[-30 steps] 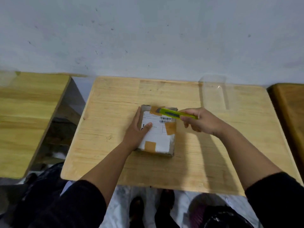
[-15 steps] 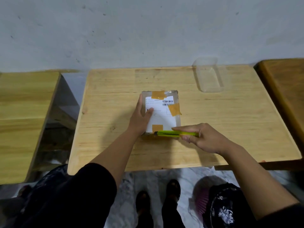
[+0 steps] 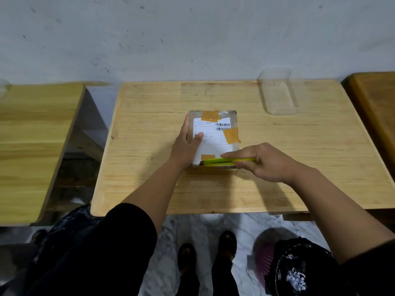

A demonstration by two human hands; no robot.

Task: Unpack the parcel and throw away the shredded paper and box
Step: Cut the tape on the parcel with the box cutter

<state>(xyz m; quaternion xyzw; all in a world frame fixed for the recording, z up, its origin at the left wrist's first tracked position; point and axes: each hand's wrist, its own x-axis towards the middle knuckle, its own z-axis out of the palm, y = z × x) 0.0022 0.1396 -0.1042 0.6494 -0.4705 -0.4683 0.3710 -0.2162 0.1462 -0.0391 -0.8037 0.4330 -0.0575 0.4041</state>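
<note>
Since earlier frame: utility knife [image 3: 229,161] slid leftward along parcel's near edge. Wooden table [image 3: 299,159] carries taped parcel [image 3: 213,135] at centre, unopened. Left hand [image 3: 188,144] flat, steadying its left side. Right hand [image 3: 263,162] clamped round knife. Tape slitting underway; unpacking, paper and box disposal remain.

Both forearms reach forward to the parcel [image 3: 213,135]. The left hand [image 3: 187,144] lies flat against the parcel's left side, fingers straight, thumb resting on top. The right hand [image 3: 265,162] sits at the parcel's near right corner, fingers curled round a yellow-green utility knife [image 3: 228,161], index finger extended along its handle.
</note>
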